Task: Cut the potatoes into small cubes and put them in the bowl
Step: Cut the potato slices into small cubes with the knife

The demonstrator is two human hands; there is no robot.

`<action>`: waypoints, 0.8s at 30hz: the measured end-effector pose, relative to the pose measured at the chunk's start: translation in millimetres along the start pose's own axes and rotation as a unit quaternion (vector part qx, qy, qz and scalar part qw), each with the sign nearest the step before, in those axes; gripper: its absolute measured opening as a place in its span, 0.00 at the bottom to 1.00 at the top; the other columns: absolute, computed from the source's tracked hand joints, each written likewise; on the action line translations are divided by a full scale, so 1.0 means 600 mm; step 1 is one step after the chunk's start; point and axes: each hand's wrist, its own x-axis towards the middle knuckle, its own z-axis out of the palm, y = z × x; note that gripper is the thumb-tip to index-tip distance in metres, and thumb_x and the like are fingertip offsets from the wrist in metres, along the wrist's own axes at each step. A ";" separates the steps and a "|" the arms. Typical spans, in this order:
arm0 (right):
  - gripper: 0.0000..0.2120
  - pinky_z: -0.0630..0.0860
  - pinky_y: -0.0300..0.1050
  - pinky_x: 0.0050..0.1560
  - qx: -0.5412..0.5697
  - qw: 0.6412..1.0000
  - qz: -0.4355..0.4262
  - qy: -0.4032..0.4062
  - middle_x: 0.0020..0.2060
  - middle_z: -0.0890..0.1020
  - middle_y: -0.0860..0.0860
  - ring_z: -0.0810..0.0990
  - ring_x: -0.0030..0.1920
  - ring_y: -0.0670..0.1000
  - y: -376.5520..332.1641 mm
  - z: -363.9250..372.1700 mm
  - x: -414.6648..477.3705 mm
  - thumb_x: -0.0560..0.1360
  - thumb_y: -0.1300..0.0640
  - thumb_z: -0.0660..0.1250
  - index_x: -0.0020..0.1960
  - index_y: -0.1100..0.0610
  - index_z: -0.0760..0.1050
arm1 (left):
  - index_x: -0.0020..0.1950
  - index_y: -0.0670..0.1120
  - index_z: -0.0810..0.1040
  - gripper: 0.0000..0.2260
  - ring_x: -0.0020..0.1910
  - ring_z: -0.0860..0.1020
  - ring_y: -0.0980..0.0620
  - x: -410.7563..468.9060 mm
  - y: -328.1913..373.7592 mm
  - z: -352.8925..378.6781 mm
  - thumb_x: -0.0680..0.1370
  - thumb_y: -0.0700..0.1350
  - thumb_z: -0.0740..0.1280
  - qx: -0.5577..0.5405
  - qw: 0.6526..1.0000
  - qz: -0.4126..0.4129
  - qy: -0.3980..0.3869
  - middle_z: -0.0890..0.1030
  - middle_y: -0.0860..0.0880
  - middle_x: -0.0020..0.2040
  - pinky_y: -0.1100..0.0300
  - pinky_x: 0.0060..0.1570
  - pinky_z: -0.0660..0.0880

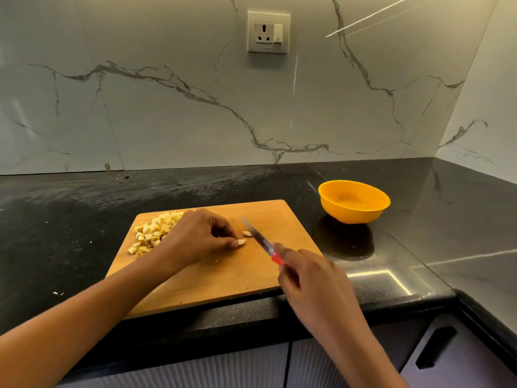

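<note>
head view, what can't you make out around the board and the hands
All in the head view:
- the potato cubes: the pile's right side is hidden behind the left hand.
- the knife: most of its red handle is hidden inside the right hand.
- the potato piece at the left fingertips: too small to tell its shape.
- the cutting board: its near left corner is covered by the left forearm.

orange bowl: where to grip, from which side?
Take the bowl by its rim at the near-left edge, coming down from the cutting board side, thumb inside and fingers on the outer wall. It stands upright, mouth open, seemingly empty, and its rounded wall tapers to a small base, so a side wrap would probably slip. The right hand grips the knife, so free it first.
</note>
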 end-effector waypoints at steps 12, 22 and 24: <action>0.22 0.66 0.39 0.39 -0.042 0.998 -0.029 -0.025 0.48 0.75 0.43 0.72 0.44 0.45 -0.022 0.004 -0.002 0.81 0.50 0.54 0.74 0.42 0.60 | 0.51 0.52 0.83 0.08 0.39 0.75 0.61 -0.027 -0.012 0.003 0.73 0.51 0.71 0.067 0.996 0.036 0.043 0.75 0.63 0.39 0.74 0.35 0.69; 0.22 0.64 0.43 0.40 -0.138 0.984 -0.034 -0.112 0.50 0.77 0.51 0.75 0.50 0.52 -0.043 0.012 0.028 0.81 0.55 0.54 0.75 0.50 0.60 | 0.50 0.51 0.83 0.08 0.37 0.75 0.60 -0.025 -0.010 0.006 0.73 0.49 0.72 0.066 0.995 0.051 0.054 0.75 0.63 0.38 0.73 0.35 0.71; 0.23 0.63 0.43 0.36 -0.161 0.978 -0.042 -0.125 0.53 0.77 0.52 0.76 0.51 0.53 -0.051 0.015 0.024 0.81 0.57 0.55 0.76 0.52 0.57 | 0.50 0.51 0.84 0.07 0.37 0.75 0.61 -0.025 -0.012 0.007 0.72 0.49 0.72 0.072 0.994 0.053 0.062 0.74 0.63 0.37 0.73 0.34 0.70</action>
